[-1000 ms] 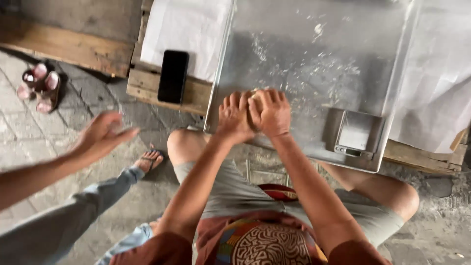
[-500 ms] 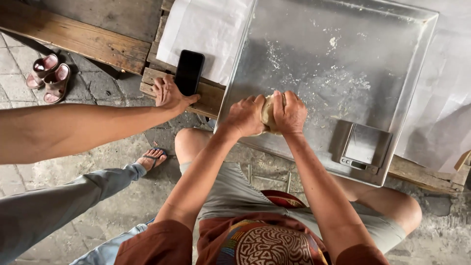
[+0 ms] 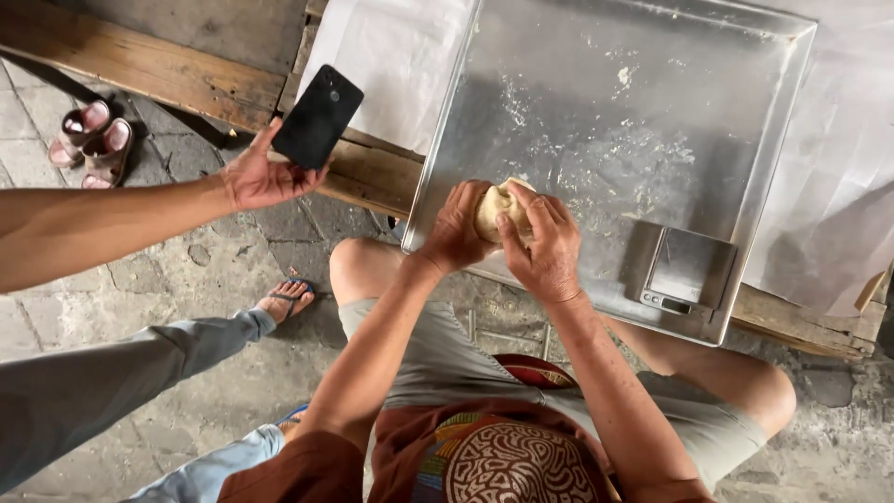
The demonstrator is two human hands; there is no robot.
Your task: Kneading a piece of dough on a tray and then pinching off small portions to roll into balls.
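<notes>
Presently: dough ball point(image 3: 500, 207), pinched by fingers of left hand point(image 3: 455, 226) and right hand point(image 3: 549, 247) over tray's point(image 3: 596, 112) near edge; slip risks floor drop.

Pale cream dough point(image 3: 494, 207) in the grip; beyond it a flour-speckled silver tray point(image 3: 726, 121); left, a black phone point(image 3: 318, 116), pink sandals point(image 3: 93, 142).

The lump of dough point(image 3: 500, 207) is showing only its top, the rest lying hidden behind the left hand point(image 3: 456, 228) and right hand point(image 3: 548, 244); the white sheet point(image 3: 829, 177) is running off the right edge; the scale point(image 3: 684, 275) display is reading too small to tell.
</notes>
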